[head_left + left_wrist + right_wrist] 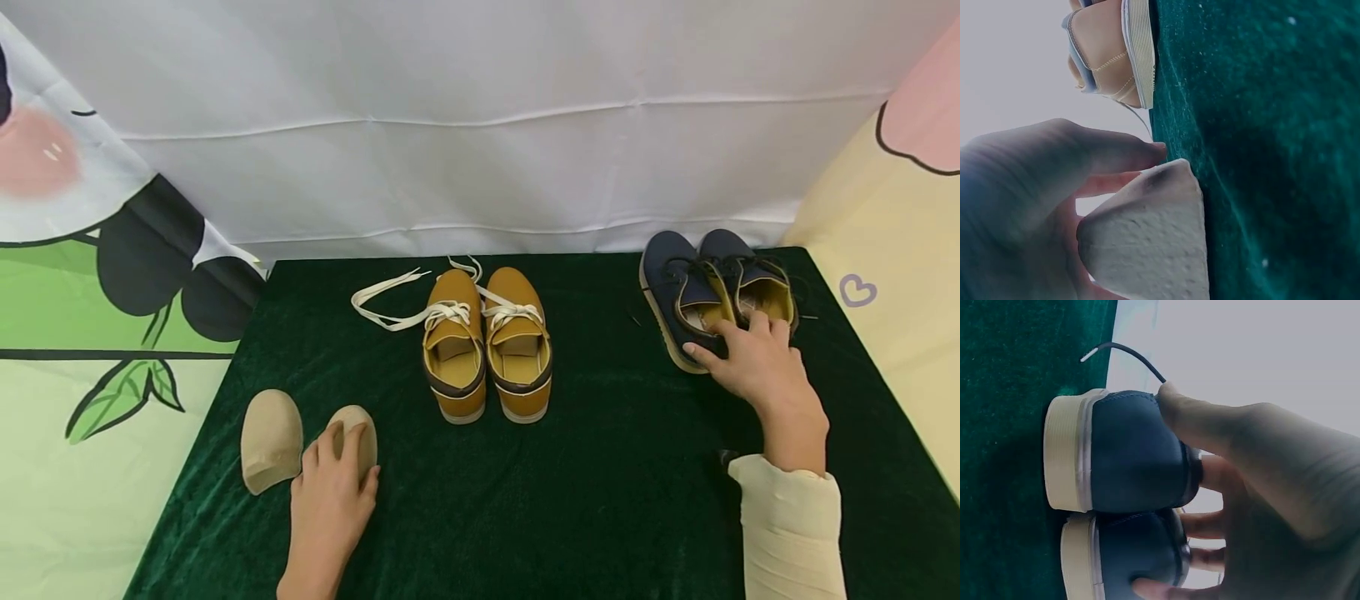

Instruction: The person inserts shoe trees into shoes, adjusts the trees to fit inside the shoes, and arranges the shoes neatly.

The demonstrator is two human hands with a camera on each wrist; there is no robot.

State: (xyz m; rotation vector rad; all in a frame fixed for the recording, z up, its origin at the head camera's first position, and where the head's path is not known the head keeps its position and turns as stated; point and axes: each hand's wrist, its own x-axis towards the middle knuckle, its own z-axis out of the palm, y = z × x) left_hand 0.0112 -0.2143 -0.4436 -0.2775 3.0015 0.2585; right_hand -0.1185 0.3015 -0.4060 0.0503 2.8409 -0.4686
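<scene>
Two navy lace-up shoes (667,283) stand side by side at the back right. My right hand (761,362) grips them at the heels, fingers reaching into the openings. In the right wrist view the thumb lies along one navy heel (1138,453) and the little finger touches the other. At the front left lie two beige toe-shaped shoe inserts (272,442). Over the right-hand insert (1147,250) my left hand (330,492) curls its fingers on top, thumb along the side; its far fingers are partly hidden in the left wrist view.
A pair of tan shoes (453,333) with white laces stands in the middle, toes towards the back. One long loose lace (375,304) trails left from them. Dark green cloth (585,508) covers the table, with a white curtain (480,175) behind it and printed drapes on both sides.
</scene>
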